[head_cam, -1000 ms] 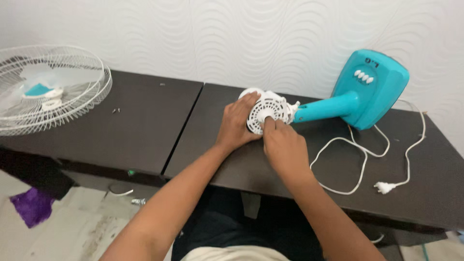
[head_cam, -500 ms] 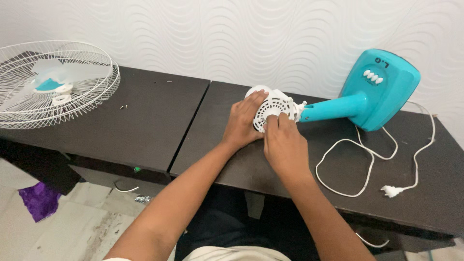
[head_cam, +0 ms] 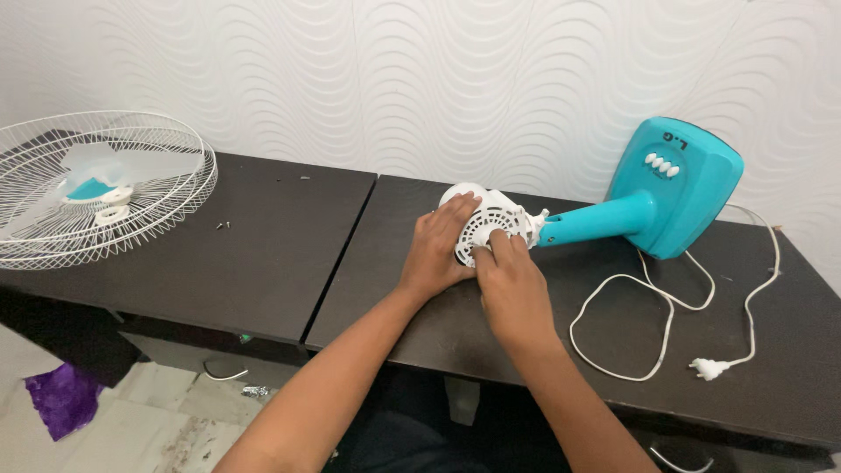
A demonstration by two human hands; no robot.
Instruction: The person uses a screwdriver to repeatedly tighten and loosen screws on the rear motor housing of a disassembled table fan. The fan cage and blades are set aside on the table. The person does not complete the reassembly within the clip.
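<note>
Both hands grip the white fan motor housing (head_cam: 491, 229) as before — the left hand (head_cam: 438, 250) cupped over its left side, the right hand (head_cam: 512, 285) clasping its front with fingers pressed on the vented face. The housing lies near the table's (head_cam: 263, 263) back edge, joined to the teal fan stand (head_cam: 666, 188). The wire fan guard (head_cam: 96, 188) at the table's left end now shows more fully — the view has shifted left.
</note>
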